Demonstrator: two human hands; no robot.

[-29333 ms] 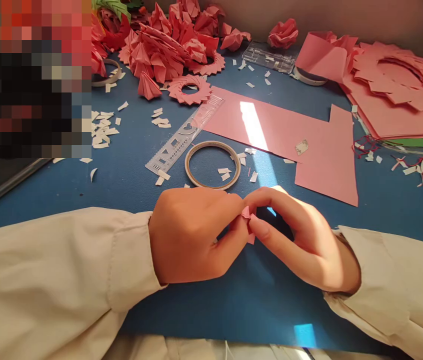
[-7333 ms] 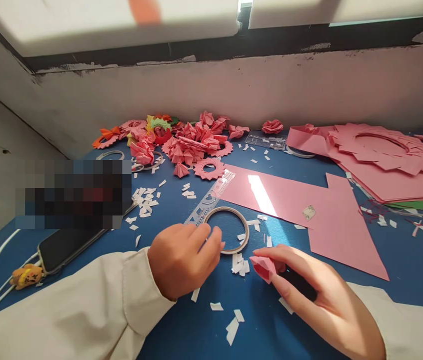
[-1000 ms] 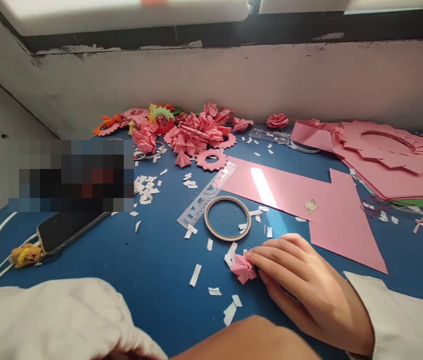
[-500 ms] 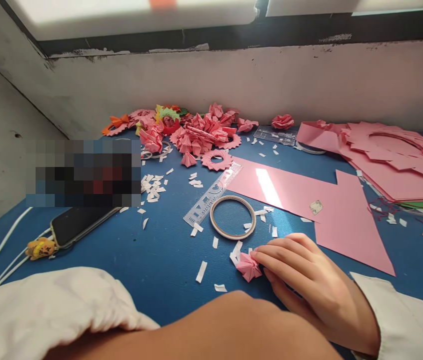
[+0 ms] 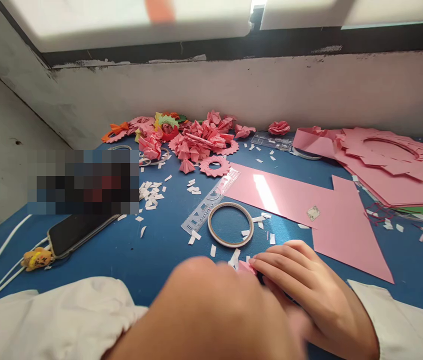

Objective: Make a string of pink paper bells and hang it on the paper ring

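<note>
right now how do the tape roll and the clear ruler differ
The tape roll is a round ring with an open middle; the ruler is a straight strip with cut-out shapes. The roll looks opaque, the ruler see-through. The roll lies over the blue table, while the ruler's far end overlaps the pink sheet. Both lie flat.

What is being shown now is a papercraft corner: a blue tabletop (image 5: 174, 235) is set against a scuffed wall (image 5: 234, 90), and across it are spread folded pink paper pieces (image 5: 196, 142), a stencil ruler (image 5: 206, 205), a tape ring (image 5: 210, 231) and white scraps (image 5: 151, 194). Whether it is housed in a home or elsewhere cannot be told.
</note>
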